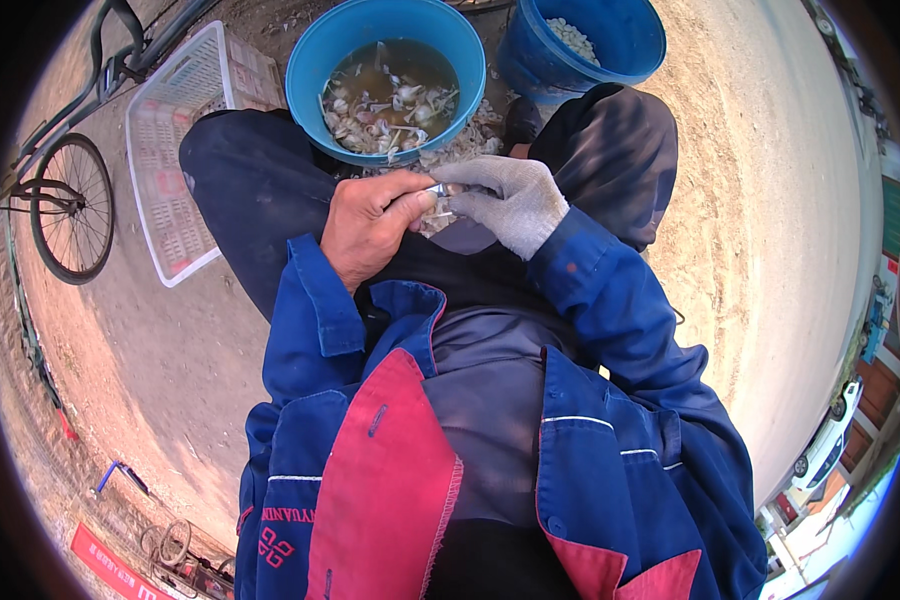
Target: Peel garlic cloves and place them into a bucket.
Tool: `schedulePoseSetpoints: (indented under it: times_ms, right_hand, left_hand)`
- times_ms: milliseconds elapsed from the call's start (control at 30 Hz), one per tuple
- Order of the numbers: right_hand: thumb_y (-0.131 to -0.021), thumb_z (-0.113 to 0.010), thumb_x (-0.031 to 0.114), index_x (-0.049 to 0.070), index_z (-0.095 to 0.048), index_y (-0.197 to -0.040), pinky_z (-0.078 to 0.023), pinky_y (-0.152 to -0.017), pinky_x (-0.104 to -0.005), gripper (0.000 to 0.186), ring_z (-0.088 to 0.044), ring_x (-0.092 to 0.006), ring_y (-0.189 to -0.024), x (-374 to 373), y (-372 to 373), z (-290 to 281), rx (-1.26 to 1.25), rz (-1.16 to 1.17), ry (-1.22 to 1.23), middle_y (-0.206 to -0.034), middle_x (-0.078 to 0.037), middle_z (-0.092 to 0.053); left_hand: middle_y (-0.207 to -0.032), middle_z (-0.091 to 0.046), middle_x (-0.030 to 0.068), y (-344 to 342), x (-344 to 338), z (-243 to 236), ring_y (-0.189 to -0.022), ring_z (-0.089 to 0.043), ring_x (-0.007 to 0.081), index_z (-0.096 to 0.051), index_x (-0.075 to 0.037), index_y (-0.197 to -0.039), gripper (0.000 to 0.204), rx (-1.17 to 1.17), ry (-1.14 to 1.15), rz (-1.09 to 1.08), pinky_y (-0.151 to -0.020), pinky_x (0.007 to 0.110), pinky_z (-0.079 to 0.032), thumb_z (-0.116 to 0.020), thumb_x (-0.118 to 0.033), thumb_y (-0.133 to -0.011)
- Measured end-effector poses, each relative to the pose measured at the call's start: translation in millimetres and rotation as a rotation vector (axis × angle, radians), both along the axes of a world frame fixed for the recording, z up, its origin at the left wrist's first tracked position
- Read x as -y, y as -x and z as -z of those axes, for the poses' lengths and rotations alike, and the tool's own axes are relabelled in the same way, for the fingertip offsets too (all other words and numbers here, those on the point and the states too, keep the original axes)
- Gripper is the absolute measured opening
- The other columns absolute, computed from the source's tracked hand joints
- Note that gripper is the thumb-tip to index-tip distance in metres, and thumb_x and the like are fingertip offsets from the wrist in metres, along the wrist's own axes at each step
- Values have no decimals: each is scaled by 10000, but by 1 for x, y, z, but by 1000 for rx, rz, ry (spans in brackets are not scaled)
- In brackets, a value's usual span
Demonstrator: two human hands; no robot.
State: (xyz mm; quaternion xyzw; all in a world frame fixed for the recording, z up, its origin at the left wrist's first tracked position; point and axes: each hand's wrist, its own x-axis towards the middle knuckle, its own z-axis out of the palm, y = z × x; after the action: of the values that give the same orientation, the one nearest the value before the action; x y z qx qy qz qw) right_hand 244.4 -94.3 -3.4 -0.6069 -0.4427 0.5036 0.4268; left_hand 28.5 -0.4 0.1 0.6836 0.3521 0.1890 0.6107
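Note:
My bare left hand (375, 222) and my right hand (515, 203), in a pale knit glove, meet over my lap. Both are closed, fingertips together. A small shiny metal tool (438, 190) shows between them, its dark part running into the gloved fingers; its exact kind is hidden. Whatever my left thumb and fingers pinch is mostly covered. Just beyond my hands stands a blue basin (305, 110) with garlic (390, 105) in murky water. Pale garlic skins (470, 143) lie at its near side.
A blue bucket (635, 60) holding peeled garlic cloves (572, 40) stands right of the basin. At left are a white plastic crate (155, 190) and a bicycle wheel (72, 208). My bent knees flank the basin. A white car (828, 435) is far right.

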Motion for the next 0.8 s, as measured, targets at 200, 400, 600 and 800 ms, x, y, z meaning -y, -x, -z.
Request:
schedulePoseSetpoints:
  times_ms: [200, 400, 600, 800]
  right_hand:
    - [-1041, -783, 40, 14, -808, -1343, -636, -919, -309, 304, -778, -129, -1025, 0, 1, -1, -166, 18, 128, -1151, -84, -844]
    - [-1062, -761, 47, -65, -720, -1439, -645, -921, -322, 396, -788, -170, -1010, 0, 1, -7, -433, 51, 259, -1241, -145, -812]
    - [-1090, -759, 102, -55, -737, -1412, -663, -925, -330, 359, -801, -175, -1026, 2, 5, 4, -460, 114, 231, -1195, -144, -816]
    - [-1100, -738, 103, -44, -670, -1515, -602, -911, -288, 446, -766, -147, -1071, 0, 11, -12, -388, 159, 272, -1309, -122, -796]
  left_hand:
    - [-841, -751, 39, -1, 2, -5, -777, -673, 98, -829, 36, -1197, 194, 28, 3, -25, -725, 278, -536, -715, -66, -1078]
    - [-839, -752, 39, -1, 2, -4, -772, -669, 98, -830, 31, -1195, 187, 31, 12, -36, -721, 281, -539, -721, -61, -1074]
    - [-814, -761, 49, -3, 5, 3, -747, -678, 102, -833, 27, -1190, 179, -18, -79, -44, -695, 299, -553, -748, -68, -1064]
    - [-813, -772, 70, -4, 7, 1, -746, -689, 107, -831, 26, -1196, 181, -60, -110, -37, -707, 302, -565, -756, -65, -1058]
